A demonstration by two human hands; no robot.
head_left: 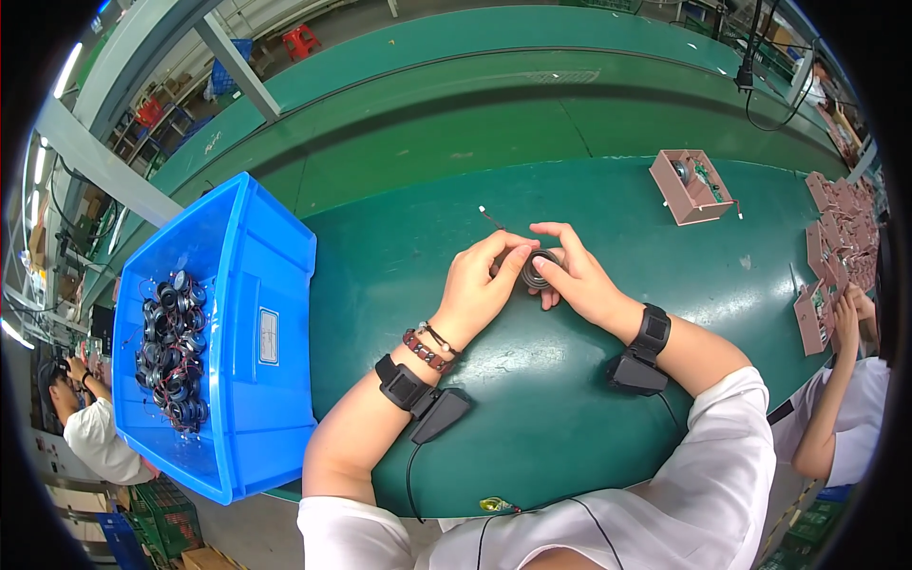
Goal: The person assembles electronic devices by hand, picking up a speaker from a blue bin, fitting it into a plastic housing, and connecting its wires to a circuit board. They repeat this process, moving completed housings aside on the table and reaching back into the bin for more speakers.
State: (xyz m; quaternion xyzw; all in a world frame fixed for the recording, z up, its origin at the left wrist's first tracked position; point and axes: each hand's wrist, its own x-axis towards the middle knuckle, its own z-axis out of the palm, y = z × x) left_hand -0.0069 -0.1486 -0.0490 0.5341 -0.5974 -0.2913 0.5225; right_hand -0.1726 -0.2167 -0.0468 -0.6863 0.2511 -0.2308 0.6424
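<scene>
A small round dark speaker (541, 271) is held between my two hands above the green table (513, 370). My left hand (478, 285) is closed on its left side, thumb and forefinger pressed to the rim. From the right, my right hand (587, 285) grips it, with the thumb across the front and fingers behind. A thin lead with a white connector (483, 209) sticks out beyond my left fingers. To the left stands a blue bin (271, 285) with many similar wired speakers (173, 351) piled inside.
An open pink case (692, 195) with a circuit board and a round part sits at the far right. More pink cases (836, 233) crowd the right edge, where a co-worker's hands (848, 313) touch one. A green conveyor (427, 114) runs behind; a small yellowish item (496, 504) lies at the near edge.
</scene>
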